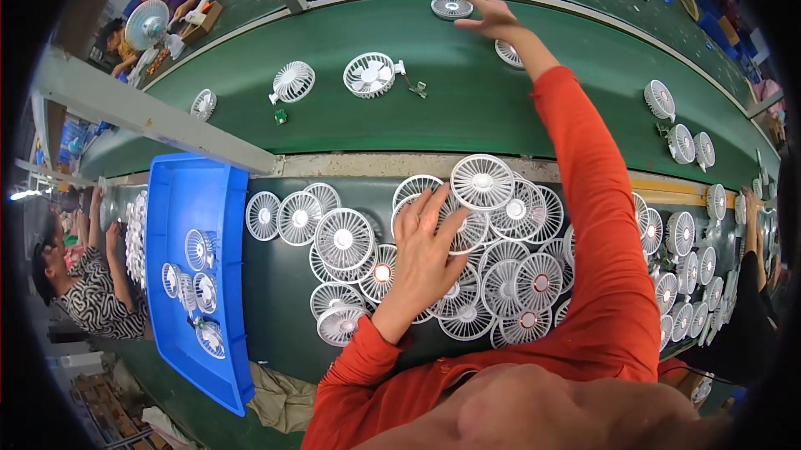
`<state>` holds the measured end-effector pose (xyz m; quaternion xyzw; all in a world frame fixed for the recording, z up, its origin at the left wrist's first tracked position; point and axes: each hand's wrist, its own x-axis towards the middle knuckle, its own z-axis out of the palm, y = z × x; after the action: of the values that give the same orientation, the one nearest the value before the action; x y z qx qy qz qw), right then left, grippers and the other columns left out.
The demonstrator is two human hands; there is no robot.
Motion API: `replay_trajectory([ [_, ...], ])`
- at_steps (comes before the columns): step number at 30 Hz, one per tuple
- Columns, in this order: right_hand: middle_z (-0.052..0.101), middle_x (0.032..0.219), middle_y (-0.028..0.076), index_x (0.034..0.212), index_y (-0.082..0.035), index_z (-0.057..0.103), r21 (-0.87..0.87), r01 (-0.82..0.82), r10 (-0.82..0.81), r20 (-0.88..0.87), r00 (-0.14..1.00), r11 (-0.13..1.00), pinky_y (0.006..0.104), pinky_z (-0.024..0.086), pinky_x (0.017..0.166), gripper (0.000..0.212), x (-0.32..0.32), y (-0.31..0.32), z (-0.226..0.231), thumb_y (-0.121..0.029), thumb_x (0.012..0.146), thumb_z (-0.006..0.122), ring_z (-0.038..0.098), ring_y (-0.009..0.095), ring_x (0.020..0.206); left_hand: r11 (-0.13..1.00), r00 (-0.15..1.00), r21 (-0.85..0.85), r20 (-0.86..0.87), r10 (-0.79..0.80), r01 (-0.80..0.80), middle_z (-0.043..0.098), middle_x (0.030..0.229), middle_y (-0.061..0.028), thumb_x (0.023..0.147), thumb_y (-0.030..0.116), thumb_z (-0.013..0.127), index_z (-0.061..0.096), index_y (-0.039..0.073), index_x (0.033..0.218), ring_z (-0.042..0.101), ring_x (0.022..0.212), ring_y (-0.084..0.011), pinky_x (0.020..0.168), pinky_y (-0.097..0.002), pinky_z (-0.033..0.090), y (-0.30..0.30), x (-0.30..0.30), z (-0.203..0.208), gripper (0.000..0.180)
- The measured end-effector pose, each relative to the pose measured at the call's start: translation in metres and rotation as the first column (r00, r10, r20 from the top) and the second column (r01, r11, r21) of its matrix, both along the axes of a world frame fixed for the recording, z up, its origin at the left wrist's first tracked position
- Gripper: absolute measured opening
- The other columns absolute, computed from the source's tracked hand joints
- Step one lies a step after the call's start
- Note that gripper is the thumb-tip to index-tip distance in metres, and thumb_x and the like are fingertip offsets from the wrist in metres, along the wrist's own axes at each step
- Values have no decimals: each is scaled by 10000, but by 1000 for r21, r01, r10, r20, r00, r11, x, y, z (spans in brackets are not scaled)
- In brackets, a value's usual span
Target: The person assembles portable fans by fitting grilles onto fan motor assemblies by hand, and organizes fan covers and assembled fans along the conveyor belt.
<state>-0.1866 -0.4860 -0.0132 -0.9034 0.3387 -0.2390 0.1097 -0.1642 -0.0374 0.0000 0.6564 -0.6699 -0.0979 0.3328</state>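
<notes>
Round white fan grilles (343,238) lie in an overlapping heap on the bench before me. Over the middle of this heap, my left hand (427,241) rests with its fingers spread. Its fingertips are beside a white grille (482,183) lying on top, and I see nothing gripped in it. My right arm reaches across the green belt. At the belt's far edge, my right hand (494,17) has its fingers apart beside a round grille (451,7) with a darker inside. Whether the fingertips touch that grille, I cannot tell.
Small fan heads (370,75) with attached parts lie along the green belt (467,108). A blue tray (196,199) at left holds several fan heads. A grey metal post (158,120) crosses the left side. More fans (682,234) stand at right. Other people work on both sides.
</notes>
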Motion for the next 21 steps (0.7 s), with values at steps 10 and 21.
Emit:
replay_trajectory([
  [10,610,1100,48,1044,-171,598,-45,189,-193,-323,926,981,493,468,833,377,-37,10,-17,-462,815,667,550,298,1101,1000,1000,17,-22,-1,1,373,1435,-147,673,378,802,560,118,1258,325,1323,-376,1079,-540,216,6,5,4,685],
  [21,610,1051,93,880,-92,583,-74,46,-68,-327,943,996,497,475,760,285,-178,123,2,-325,780,713,564,329,1016,999,998,-44,54,30,-27,427,1399,-134,814,398,695,561,130,1240,307,1359,-365,1085,-575,226,9,-8,7,521],
])
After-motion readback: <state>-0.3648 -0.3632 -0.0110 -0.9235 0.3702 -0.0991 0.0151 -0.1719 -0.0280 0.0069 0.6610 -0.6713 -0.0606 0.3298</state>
